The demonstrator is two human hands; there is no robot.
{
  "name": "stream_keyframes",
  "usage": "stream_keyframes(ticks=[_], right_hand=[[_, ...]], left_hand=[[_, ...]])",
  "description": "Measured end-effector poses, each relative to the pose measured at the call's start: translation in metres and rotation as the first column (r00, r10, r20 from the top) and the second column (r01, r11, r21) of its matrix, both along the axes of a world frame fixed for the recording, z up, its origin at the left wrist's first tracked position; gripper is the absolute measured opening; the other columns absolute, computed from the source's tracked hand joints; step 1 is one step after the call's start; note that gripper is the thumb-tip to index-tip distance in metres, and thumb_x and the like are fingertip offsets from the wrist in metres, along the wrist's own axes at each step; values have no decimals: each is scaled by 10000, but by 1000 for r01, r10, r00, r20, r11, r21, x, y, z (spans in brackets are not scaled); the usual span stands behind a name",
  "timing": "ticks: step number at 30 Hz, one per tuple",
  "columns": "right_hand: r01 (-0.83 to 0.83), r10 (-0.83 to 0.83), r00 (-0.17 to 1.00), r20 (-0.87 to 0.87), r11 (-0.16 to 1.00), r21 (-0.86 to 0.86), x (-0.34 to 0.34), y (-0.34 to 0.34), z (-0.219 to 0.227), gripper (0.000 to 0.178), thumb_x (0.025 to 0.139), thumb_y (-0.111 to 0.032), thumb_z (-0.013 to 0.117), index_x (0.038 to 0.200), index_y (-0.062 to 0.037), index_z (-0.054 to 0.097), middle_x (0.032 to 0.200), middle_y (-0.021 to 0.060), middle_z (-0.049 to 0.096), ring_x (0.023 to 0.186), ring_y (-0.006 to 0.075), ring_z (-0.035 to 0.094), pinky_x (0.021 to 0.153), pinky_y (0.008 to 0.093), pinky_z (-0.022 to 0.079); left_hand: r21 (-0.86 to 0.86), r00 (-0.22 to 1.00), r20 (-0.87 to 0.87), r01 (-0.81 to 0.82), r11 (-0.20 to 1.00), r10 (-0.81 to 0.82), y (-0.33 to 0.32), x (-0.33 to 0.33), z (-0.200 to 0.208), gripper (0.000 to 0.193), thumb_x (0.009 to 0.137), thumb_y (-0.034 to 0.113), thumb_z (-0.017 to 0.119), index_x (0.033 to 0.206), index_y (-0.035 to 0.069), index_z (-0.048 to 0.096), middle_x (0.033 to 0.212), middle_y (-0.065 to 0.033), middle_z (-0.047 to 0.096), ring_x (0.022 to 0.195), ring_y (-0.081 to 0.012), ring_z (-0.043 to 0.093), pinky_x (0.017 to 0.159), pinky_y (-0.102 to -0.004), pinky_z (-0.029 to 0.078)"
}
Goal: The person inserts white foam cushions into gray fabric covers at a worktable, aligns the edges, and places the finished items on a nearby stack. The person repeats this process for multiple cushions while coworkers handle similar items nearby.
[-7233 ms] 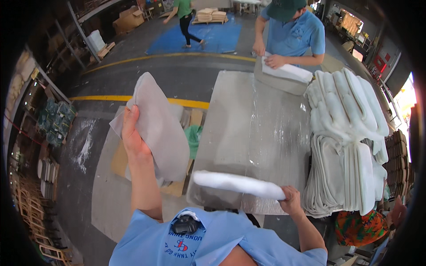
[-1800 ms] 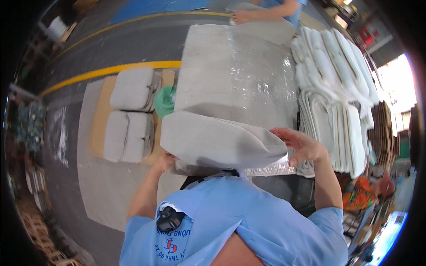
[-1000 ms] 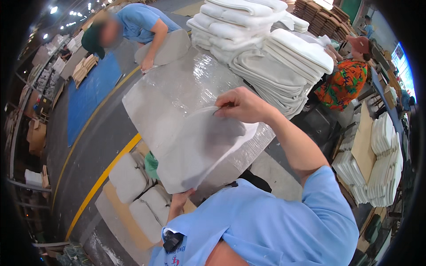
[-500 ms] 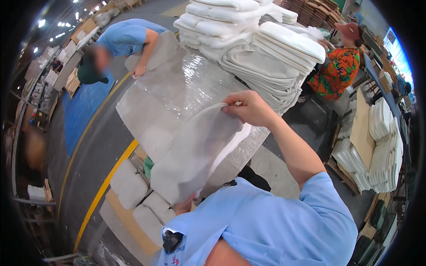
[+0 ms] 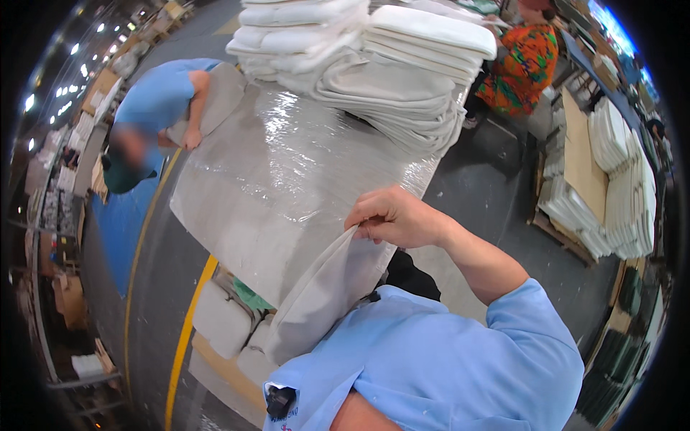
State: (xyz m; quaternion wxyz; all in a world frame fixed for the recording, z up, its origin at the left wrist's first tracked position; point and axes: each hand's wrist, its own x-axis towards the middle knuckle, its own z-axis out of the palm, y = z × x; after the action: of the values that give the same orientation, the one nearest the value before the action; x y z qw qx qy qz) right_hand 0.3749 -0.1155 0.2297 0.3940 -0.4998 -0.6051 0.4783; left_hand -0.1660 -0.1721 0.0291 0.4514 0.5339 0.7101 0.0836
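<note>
My right hand is closed in a pinch on the upper corner of a light grey fabric cushion cover. The cover hangs tilted from that corner, close against my shirt, over the near edge of the table. Clear plastic film with glare on it wraps the tabletop. My left hand is out of sight, with the cover and my shirt in front of where it could be.
White padded pieces and folded grey covers are stacked on the table's far side. Grey cushions lie low at the left. A co-worker in blue bends at the far left; another in a patterned shirt stands far right.
My right hand has come down and nearer with the cover, which now hangs edge-on against my body. My left hand, partly seen under the cover before, has gone from view.
</note>
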Motion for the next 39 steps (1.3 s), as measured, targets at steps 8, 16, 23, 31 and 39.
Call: stream_keyframes(ticks=[8, 16, 23, 31, 39], right_hand=[[117, -110, 993, -46, 979, 167, 14, -33, -18, 204, 914, -96, 790, 1109, -35, 786, 980, 107, 755, 856, 224, 719, 796, 345, 564], [277, -211, 901, -380, 952, 128, 11, -50, -49, 209, 978, -129, 746, 1173, -57, 760, 996, 47, 724, 820, 167, 685, 750, 332, 551], [299, -594, 669, -447, 765, -570, -4, -93, -202, 406, 1088, -481, 579, 1155, -102, 707, 1074, 8, 707, 971, 136, 641, 796, 324, 533], [-138, -529, 171, -831, 823, -552, -80, -81, -251, 659, 1080, -705, 383, 1266, -132, 652, 1088, 18, 683, 993, 175, 636, 900, 385, 490], [-375, -341, -100, -935, 883, -282, -82, -88, -228, 793, 1079, -718, 301, 1656, -179, 367, 1653, 96, 463, 1521, 300, 436, 1212, 516, 384]], left_hand=[[503, 924, -74, 360, 785, -376, 158, 114, 151, 284, 1064, 201, 626, 1250, -8, 677, 991, -103, 722, 923, -211, 701, 863, -359, 560], [482, 424, -189, 826, 293, -886, 114, 328, 225, 197, 883, 97, 789, 997, 20, 648, 784, -64, 647, 706, -155, 615, 681, -318, 511], [662, 220, -139, 746, 75, -965, 114, 317, 209, 231, 786, -35, 773, 867, 60, 577, 684, -86, 555, 564, -225, 537, 529, -357, 426], [720, 13, -165, 684, -112, -986, 103, 324, 217, 338, 640, -45, 793, 859, 80, 567, 708, -79, 533, 560, -289, 514, 505, -406, 394], [725, 22, -139, 683, -87, -990, 101, 323, 214, 370, 616, -21, 824, 862, 88, 570, 719, -72, 544, 580, -288, 532, 516, -411, 405]])
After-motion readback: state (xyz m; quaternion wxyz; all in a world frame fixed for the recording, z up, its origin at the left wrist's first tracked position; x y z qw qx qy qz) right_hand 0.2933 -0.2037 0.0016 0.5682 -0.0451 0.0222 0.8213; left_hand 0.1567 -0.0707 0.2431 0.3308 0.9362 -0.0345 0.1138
